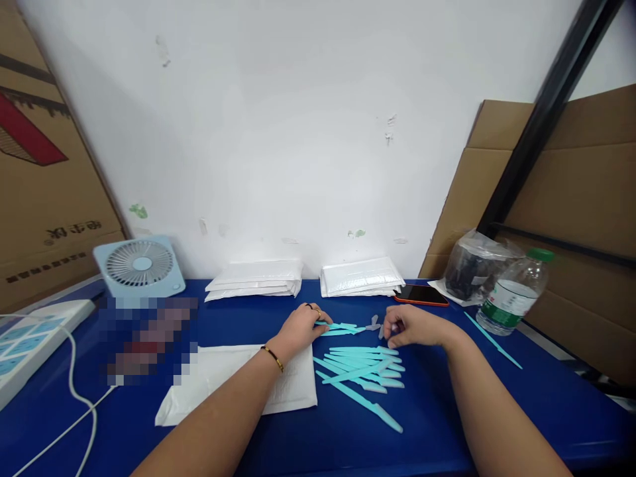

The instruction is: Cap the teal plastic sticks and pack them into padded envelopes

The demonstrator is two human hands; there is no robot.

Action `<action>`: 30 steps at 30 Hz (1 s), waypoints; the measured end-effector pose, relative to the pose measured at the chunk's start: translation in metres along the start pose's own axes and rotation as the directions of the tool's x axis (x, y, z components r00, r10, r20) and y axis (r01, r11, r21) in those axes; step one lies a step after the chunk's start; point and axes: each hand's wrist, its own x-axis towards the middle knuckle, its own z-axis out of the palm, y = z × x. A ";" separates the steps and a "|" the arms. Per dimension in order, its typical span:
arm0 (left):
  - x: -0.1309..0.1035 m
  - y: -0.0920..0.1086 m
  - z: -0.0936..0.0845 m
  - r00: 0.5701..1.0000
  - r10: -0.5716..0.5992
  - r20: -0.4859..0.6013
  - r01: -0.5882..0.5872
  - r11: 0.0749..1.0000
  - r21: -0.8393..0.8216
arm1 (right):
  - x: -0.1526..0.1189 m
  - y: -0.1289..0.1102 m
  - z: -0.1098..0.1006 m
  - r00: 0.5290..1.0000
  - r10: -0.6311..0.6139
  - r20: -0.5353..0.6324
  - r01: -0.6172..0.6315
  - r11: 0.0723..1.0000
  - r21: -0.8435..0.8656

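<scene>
Head view, left hand (302, 324) on turquoise razors (344, 326), right hand (411, 324) curled, grips unclear, inverted carton lettering (74, 230), bottle label (509, 303)

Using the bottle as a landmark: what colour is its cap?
Green; the cap shows best in the head view.

A packing workstation of a workshop or storeroom kind; which of the 2 cannot be told. Evidence includes the blue worktop (422, 417) set against a scuffed white wall (298, 132), 2 stacks of white padded mailers (253, 279) at the rear, a printed cardboard carton (54, 179) at left, and brown cardboard panels (586, 179) beside a black metal post (529, 146) at right.
</scene>
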 end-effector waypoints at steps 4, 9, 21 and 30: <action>0.001 0.003 0.006 0.999 0.042 0.016 -0.041 0.997 -0.059 | 0.001 -0.003 0.007 0.992 0.055 0.116 -0.052 0.998 -0.033; -0.003 0.015 0.002 0.997 0.076 -0.019 -0.077 0.995 -0.064 | 0.010 -0.009 0.017 0.996 -0.012 0.092 0.017 0.999 -0.049; -0.002 0.025 -0.002 0.994 0.089 0.059 -0.086 0.995 -0.048 | 0.018 -0.020 0.023 0.974 -0.102 -0.201 0.087 0.993 -0.083; 0.000 0.012 -0.007 0.998 -0.022 0.057 0.021 1.000 0.016 | 0.011 0.005 0.011 0.977 0.041 -0.208 -0.048 0.998 -0.028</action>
